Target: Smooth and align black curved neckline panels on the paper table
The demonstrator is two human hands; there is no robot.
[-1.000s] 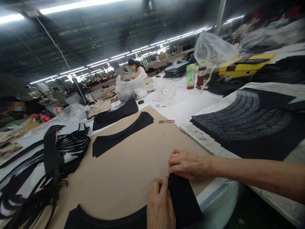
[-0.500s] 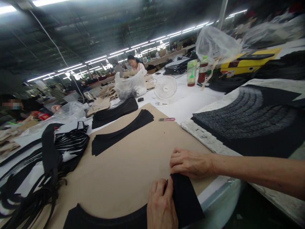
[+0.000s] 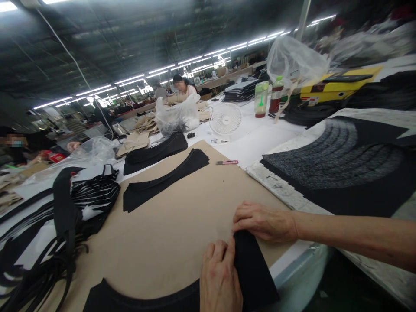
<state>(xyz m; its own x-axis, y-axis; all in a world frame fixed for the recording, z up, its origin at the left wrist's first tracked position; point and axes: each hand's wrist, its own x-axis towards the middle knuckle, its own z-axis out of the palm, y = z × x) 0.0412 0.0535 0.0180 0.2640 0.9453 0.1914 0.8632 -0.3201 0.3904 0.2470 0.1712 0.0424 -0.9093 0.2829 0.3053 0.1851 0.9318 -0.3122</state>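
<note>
At lower right, on a tan surface (image 3: 169, 234), the right hand (image 3: 264, 220) is pinching black fabric (image 3: 255, 271), the left hand's (image 3: 219, 275) grip unclear; lights (image 3: 130, 79) are glowing.

Rows of long white tube lights (image 3: 129, 79) glare beneath the dark, dim ceiling (image 3: 130, 39). The upper right corner smears into blur, while my bare left hand (image 3: 221, 273) looks fairly sharp on flat black fabric (image 3: 255, 273) showing little detail.
</note>
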